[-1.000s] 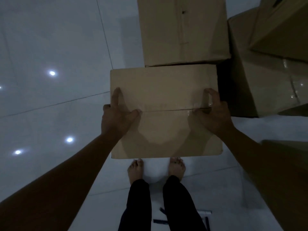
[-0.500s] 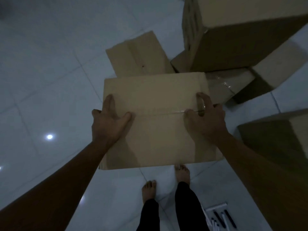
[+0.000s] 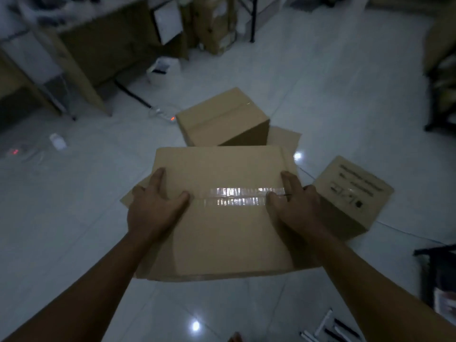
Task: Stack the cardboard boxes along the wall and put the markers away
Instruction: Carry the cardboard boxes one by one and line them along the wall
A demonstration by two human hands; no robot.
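I carry a taped cardboard box above the tiled floor in a dim room. My left hand grips its left side with the thumb on top near the shiny tape seam. My right hand grips the right side the same way. Beyond it a closed box stands on the floor over a flat sheet of cardboard. A smaller printed box sits at the right. Several markers lie on the floor at the bottom right.
A white bin and a power strip with a red light lie ahead near a desk. A tall carton stands at the back. Dark furniture stands at the right edge.
The view has swung away from the stacked boxes toward the room's middle. Both hands keep the same hold on the carried box, and different boxes on the floor have come into sight.
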